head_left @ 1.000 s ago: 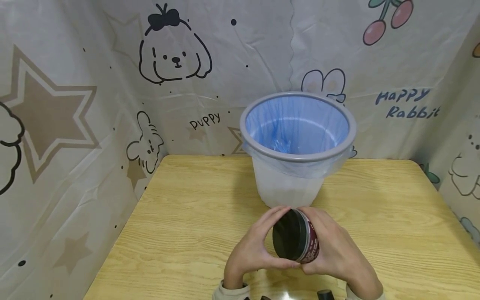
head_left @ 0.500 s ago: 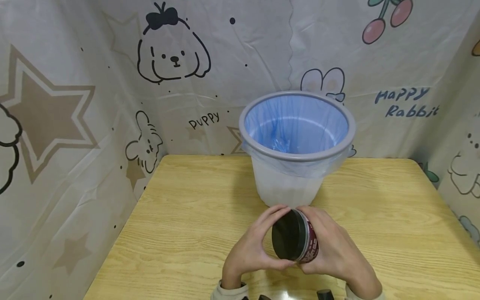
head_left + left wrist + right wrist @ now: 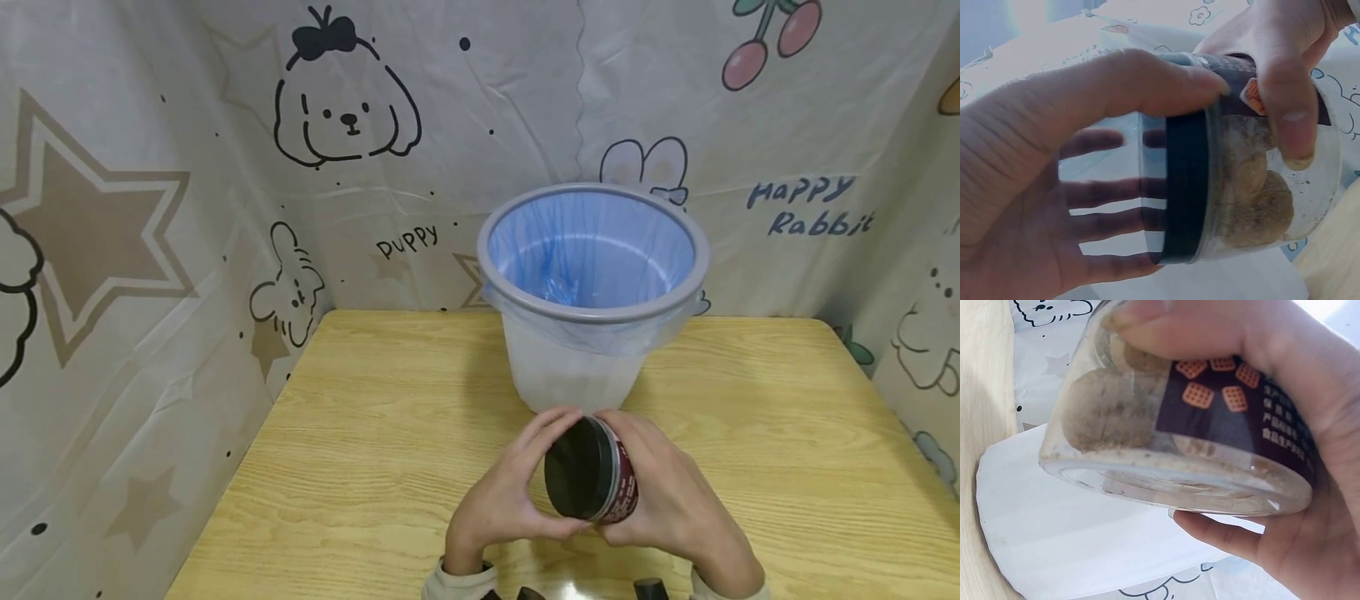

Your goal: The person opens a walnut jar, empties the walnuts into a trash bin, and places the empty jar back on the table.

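Both hands hold a clear jar [image 3: 1175, 478] with a black lid [image 3: 577, 471] and a dark maroon label [image 3: 1222, 428] printed with small waffle biscuits. The jar lies tilted on its side, its lid facing left in the head view. My left hand [image 3: 498, 500] grips the lid, its thumb over the rim in the left wrist view and its fingers round the other side. My right hand [image 3: 667, 492] wraps round the jar's body, near the base. Brown rounded lumps [image 3: 1257, 206] show through the clear wall. The palm of the right hand hides part of the label.
A white bin [image 3: 570, 367] with a grey rim and a blue liner bag stands on the wooden table [image 3: 360, 450], just beyond the hands. Near the front edge is a black cylindrical object [image 3: 650, 588], partly cut off. A printed curtain [image 3: 480, 100] hangs behind the table.
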`<state>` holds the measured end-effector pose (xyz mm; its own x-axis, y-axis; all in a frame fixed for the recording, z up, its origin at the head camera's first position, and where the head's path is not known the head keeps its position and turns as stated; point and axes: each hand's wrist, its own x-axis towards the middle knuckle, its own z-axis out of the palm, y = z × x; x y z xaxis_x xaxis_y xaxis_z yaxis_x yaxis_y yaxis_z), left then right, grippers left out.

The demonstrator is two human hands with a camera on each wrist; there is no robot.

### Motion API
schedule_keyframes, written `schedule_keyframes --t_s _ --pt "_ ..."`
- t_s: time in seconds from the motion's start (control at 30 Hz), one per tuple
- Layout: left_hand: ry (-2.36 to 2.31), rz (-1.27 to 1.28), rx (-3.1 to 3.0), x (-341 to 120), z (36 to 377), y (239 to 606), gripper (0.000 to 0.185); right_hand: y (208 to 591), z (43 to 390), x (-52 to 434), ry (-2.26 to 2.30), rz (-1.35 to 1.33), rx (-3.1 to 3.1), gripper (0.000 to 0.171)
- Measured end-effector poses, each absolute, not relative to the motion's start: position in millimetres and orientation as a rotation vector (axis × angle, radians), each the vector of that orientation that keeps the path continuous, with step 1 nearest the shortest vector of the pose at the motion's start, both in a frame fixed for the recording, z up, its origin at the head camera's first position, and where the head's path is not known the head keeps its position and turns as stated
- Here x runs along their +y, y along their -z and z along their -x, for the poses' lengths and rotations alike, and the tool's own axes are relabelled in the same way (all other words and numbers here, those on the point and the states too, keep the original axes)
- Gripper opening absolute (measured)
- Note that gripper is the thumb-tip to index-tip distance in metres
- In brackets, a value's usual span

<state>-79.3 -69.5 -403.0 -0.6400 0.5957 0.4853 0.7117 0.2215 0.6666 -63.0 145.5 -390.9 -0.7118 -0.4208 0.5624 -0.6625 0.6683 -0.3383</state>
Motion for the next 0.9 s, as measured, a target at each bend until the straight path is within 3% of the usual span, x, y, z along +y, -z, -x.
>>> schedule_keyframes --t_s 0.9 --pt "1.249 1.382 -2.403 -74.7 85.9 397.4 0.102 394.4 63.0 146.8 -0.755 -0.849 -2.466 0.103"
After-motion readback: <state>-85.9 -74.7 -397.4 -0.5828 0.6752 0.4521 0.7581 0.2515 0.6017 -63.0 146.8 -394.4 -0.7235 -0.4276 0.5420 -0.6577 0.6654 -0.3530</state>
